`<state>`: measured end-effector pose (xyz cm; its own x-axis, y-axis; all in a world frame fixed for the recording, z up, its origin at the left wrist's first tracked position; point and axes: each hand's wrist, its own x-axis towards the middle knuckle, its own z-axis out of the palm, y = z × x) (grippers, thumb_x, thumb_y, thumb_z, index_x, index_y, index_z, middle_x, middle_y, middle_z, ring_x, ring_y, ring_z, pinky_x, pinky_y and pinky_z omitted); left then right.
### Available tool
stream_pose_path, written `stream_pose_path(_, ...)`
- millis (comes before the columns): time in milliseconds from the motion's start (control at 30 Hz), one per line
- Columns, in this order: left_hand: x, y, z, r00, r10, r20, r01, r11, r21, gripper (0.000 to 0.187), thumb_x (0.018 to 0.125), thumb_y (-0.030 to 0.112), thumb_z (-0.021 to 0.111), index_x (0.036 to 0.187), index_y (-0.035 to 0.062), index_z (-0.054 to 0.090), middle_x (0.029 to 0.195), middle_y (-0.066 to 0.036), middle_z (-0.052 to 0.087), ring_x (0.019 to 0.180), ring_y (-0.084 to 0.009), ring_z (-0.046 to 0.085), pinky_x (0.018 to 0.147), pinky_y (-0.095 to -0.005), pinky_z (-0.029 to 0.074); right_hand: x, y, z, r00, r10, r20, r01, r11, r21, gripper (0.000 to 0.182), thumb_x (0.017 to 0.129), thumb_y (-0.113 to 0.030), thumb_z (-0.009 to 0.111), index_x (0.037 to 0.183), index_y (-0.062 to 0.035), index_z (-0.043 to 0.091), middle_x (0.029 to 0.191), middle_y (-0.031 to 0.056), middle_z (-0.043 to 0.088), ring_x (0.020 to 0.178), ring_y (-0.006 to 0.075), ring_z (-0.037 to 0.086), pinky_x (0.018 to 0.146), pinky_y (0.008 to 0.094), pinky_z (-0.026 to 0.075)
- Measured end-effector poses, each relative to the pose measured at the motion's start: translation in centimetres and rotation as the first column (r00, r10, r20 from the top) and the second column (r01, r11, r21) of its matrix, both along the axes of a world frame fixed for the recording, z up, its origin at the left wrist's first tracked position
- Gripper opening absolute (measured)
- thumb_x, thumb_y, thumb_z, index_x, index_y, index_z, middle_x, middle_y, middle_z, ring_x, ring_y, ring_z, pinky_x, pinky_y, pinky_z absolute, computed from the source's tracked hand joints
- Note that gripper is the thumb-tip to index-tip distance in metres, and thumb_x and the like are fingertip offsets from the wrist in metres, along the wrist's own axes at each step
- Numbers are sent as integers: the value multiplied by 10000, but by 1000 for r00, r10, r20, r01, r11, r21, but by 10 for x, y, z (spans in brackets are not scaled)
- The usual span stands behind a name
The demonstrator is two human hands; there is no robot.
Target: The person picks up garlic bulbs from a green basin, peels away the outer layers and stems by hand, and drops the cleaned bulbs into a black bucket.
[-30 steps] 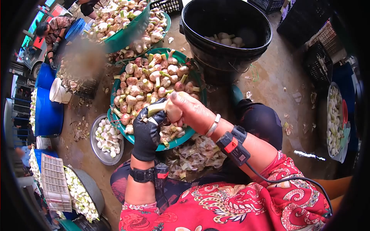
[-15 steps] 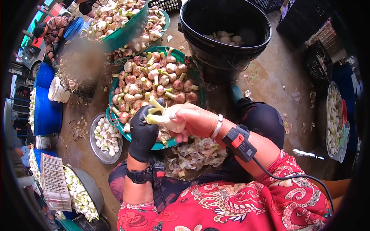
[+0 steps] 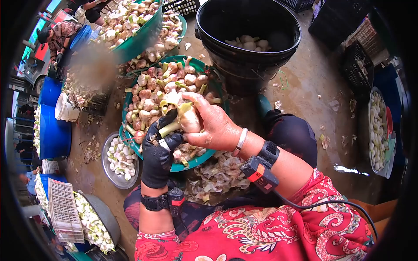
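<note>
My right hand [image 3: 213, 126], bare with a bracelet at the wrist, grips a garlic bulb [image 3: 190, 120] between thumb and fingers. The bulb's cut stem [image 3: 169, 128] points down and left, into my black-gloved left hand [image 3: 160, 150], whose fingers close around it. A pale band wraps one gloved finger. Loose pale skin [image 3: 170, 101] sticks up at the bulb's upper side. Beneath both hands is a green tub [image 3: 127, 102] of unpeeled garlic bulbs [image 3: 148, 98] with short stems. Torn garlic skins [image 3: 222, 178] lie heaped below my hands, close to my lap.
A black bucket [image 3: 248, 65] with several pale bulbs stands beyond the tub. To the left sits a metal bowl [image 3: 108, 167] of white garlic. A second green tub [image 3: 143, 37] of garlic stands behind. Blue bins [image 3: 56, 135] line the left; another person [image 3: 61, 37] works there.
My right hand has turned and shifted slightly right, its fingers now over the bulb's top. The stem points lower left, and loose skin stands out above. My left hand has spread around the stem.
</note>
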<state>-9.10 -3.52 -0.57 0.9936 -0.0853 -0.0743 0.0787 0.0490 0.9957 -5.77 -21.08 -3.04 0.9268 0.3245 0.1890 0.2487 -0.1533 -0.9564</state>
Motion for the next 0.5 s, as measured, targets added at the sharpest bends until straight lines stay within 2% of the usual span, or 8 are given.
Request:
stream_pose_path(33,1,4,0,1000,-1,-2,1,1000,0,446,802,-35,628,1240,-22,544,1168,-100,613,1025,-169,599,888,-297,498,2,-2,-4,1000,-1,-2,1,1000,0,795,696,-137,747,1376,-59,340,898,103,605,809,197,621,785,299,495)
stream_pose_path(100,3,16,1,986,-115,123,59,919,389,368,804,-28,632,1169,-35,584,1118,-108,636,989,-171,615,863,-292,510,6,-4,-17,863,321,-390,-122,882,456,736,769,-138,739,1381,-51,340,906,45,612,776,153,606,730,284,505)
stream_pose_path(133,0,15,1,986,-118,117,64,920,388,368,804,-28,632,1169,-35,584,1118,-108,636,989,-171,615,863,-292,510,10,-5,-21,671,609,-423,-73,621,780,621,849,-173,690,1363,-39,369,898,2,604,757,114,589,696,272,506)
stream_pose_path(267,-2,5,6,999,-52,13,50,987,155,198,854,10,588,1036,-46,643,1092,-112,656,935,-163,627,829,-303,518,7,-4,-8,505,540,-674,69,753,655,241,892,-204,620,1064,-34,621,836,-13,600,754,89,576,673,250,493)
stream_pose_path(333,-2,7,0,998,-57,-37,61,993,99,192,861,10,580,1032,-45,646,1082,-113,659,935,-166,629,824,-303,519,7,6,-14,848,175,-500,65,902,426,175,899,-189,595,915,-24,650,807,-19,614,728,85,570,617,258,471)
stream_pose_path(367,-1,12,-4,995,-65,-81,69,996,49,187,868,10,572,1029,-45,648,1073,-114,662,935,-170,630,820,-303,520,7,16,-31,981,-27,-193,85,951,298,145,884,-140,561,851,-11,618,732,29,608,655,146,557,581,293,442)
stream_pose_path(433,8,26,-18,918,-271,291,105,871,481,223,850,-58,513,1016,-34,660,1031,-114,668,925,-176,643,783,-299,526,7,14,-20,931,-194,309,166,980,113,78,834,-77,553,810,-12,589,682,100,557,616,251,530,580,345,434)
stream_pose_path(500,11,48,-21,973,-210,97,104,770,629,245,853,-62,487,1025,-32,660,1040,-119,665,930,-175,641,780,-302,528,2,9,-1,815,-147,561,150,988,42,84,734,-41,602,786,-39,535,705,137,503,680,339,534,612,419,434)
